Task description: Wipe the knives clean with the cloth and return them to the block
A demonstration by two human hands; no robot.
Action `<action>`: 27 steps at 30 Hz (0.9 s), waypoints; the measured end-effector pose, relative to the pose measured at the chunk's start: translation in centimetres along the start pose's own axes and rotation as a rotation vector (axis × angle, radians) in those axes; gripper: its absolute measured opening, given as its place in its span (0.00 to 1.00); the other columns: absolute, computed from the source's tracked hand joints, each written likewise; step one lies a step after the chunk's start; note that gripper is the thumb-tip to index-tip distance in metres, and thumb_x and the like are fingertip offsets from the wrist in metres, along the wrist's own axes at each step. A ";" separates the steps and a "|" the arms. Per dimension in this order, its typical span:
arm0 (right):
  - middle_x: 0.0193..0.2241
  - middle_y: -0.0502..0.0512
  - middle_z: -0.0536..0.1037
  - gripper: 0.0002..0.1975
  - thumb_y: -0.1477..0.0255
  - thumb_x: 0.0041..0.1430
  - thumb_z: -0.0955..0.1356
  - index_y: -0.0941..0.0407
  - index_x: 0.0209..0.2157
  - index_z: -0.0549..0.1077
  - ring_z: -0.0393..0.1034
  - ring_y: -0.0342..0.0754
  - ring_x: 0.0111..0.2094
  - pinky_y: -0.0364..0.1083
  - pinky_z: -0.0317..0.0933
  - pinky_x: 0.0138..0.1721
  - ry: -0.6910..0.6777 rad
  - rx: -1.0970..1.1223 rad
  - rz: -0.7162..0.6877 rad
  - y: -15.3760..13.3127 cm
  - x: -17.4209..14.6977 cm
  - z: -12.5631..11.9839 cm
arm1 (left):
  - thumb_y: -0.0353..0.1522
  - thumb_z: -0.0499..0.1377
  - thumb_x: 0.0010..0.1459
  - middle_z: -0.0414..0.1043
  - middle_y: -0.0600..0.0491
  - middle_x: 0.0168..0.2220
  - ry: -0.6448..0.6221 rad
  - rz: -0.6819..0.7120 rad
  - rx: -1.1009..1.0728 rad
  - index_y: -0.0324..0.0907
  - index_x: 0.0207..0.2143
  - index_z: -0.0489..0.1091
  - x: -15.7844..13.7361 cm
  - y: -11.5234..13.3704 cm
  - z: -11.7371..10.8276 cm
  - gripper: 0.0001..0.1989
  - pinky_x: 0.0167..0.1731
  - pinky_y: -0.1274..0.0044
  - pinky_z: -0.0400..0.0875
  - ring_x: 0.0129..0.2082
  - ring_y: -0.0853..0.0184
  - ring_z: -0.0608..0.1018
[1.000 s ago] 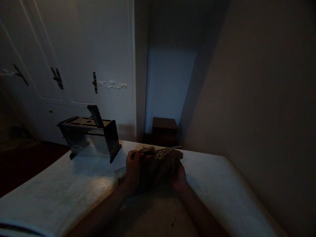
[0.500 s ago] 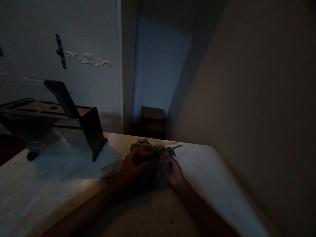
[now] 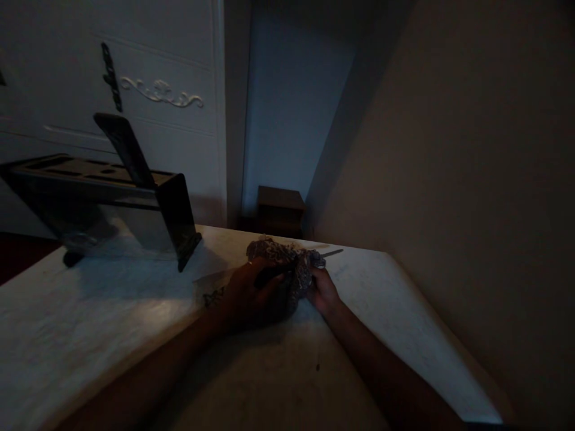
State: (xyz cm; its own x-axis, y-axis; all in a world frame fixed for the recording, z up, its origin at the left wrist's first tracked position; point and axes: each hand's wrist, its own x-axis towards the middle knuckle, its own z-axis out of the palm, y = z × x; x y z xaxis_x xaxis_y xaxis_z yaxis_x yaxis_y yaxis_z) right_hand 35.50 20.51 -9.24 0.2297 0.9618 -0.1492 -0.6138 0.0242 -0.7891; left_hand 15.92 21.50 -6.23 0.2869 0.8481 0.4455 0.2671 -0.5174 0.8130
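My left hand [image 3: 247, 290] is closed around the black handle of a knife [image 3: 333, 252], whose narrow blade tip sticks out to the right. A dark cloth with a pale pattern [image 3: 274, 250] lies bunched around the middle of the knife. My right hand [image 3: 325, 290] is closed on the cloth's right side, around the blade; its fingertips are partly hidden in the folds. Part of the cloth also shows beneath my left wrist. Both hands are low over the pale table [image 3: 148, 323], near its far edge. The picture is dim.
A knife block [image 3: 121, 221] with shiny sides and slots on top stands at the left, holding one black-handled knife [image 3: 126, 149]. A white door [image 3: 166, 149] is behind it. A brown box [image 3: 281, 203] sits beyond the table, and a wall [image 3: 449, 149] rises on the right.
The view has tilted down a little, so the knife block sits higher and slightly further right. Both hands remain on the knife and cloth, and the blade tip shows slightly further right.
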 end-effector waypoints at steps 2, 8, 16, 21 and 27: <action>0.26 0.49 0.79 0.08 0.77 0.44 0.74 0.57 0.30 0.76 0.72 0.45 0.27 0.42 0.68 0.32 -0.015 -0.004 -0.027 -0.2 0.1 0.3 | 0.44 0.62 0.52 0.77 0.51 0.34 -0.006 0.000 0.016 0.47 0.35 0.73 0.1 0.2 -0.2 0.12 0.36 0.72 0.70 0.34 0.60 0.78; 0.28 0.47 0.79 0.14 0.80 0.42 0.73 0.57 0.34 0.77 0.71 0.41 0.27 0.39 0.67 0.32 -0.021 0.029 -0.112 -0.4 -0.2 1.0 | 0.48 0.55 0.58 0.76 0.50 0.32 -0.015 -0.042 0.174 0.44 0.34 0.71 0.6 0.2 -0.3 0.18 0.33 0.73 0.66 0.32 0.60 0.77; 0.30 0.49 0.80 0.15 0.76 0.40 0.75 0.56 0.34 0.77 0.73 0.45 0.30 0.45 0.69 0.37 -0.061 0.052 -0.157 -0.5 -0.5 1.6 | 0.51 0.45 0.62 0.70 0.50 0.21 -0.071 -0.141 0.200 0.41 0.19 0.68 2.1 -0.5 -1.0 0.30 0.25 0.75 0.57 0.24 0.63 0.73; 0.29 0.48 0.80 0.12 0.77 0.40 0.75 0.56 0.31 0.76 0.72 0.43 0.29 0.42 0.68 0.34 -0.013 0.060 -0.188 -0.8 -0.2 1.5 | 0.53 0.47 0.59 0.67 0.53 0.19 -0.099 -0.208 0.051 0.39 0.20 0.69 2.6 -0.9 -1.6 0.30 0.22 0.76 0.57 0.22 0.66 0.69; 0.27 0.47 0.79 0.09 0.78 0.43 0.73 0.56 0.30 0.74 0.73 0.42 0.29 0.40 0.68 0.34 0.086 0.134 -0.208 -1.4 1.1 -0.1 | 0.41 0.61 0.51 0.76 0.52 0.38 -0.126 -0.010 0.024 0.43 0.38 0.72 3.0 -2.0 -1.5 0.14 0.40 0.73 0.68 0.38 0.62 0.76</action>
State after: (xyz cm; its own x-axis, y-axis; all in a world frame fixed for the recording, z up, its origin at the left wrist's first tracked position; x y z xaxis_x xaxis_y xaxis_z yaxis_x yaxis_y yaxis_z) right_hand 36.72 21.48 -8.36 0.4212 0.9058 -0.0470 -0.6403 0.2602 -0.7227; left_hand 14.82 25.22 -5.94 0.3972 0.8328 0.3856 0.2918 -0.5130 0.8073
